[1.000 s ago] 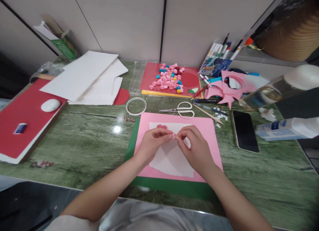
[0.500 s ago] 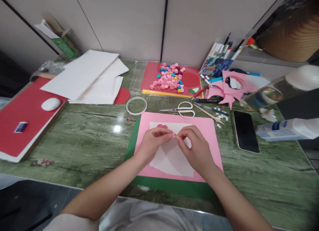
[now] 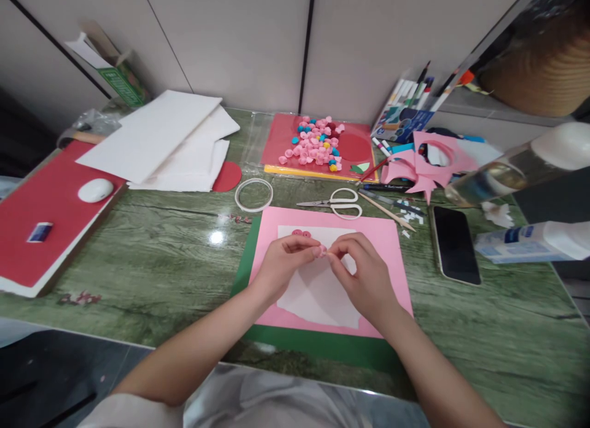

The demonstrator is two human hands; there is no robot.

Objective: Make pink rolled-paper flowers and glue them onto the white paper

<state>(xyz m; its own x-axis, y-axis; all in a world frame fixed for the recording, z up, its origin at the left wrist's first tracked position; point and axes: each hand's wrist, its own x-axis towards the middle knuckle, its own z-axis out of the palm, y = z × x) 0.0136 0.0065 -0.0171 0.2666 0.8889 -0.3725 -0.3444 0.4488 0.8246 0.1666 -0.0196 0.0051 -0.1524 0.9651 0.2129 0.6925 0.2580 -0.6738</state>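
Note:
Between the thumb and fingers of my left hand (image 3: 291, 256) is a small pink paper flower (image 3: 322, 251). My right hand (image 3: 362, 269) is pinched shut right beside it, fingertips almost meeting the left ones; whatever it grips is too small to make out. Both hands hover over a white paper sheet (image 3: 318, 299), which lies on a pink sheet (image 3: 396, 268) and a green sheet (image 3: 318, 347). Two darker pink rolled paper flowers (image 3: 301, 233) rest near the white sheet's top edge, just beyond my left hand.
Beyond the sheets lie white-handled scissors (image 3: 343, 203), a tape roll (image 3: 254, 195) and a pile of small pink, blue and yellow paper flowers (image 3: 318, 145). At right are a phone (image 3: 456, 245), a bottle (image 3: 530, 240) and pink paper scraps (image 3: 437, 154). White papers (image 3: 157, 133) lie left.
The hands stay almost in place, still fingering the small pink flower. The whole view has shifted very slightly; nothing on the table has visibly moved.

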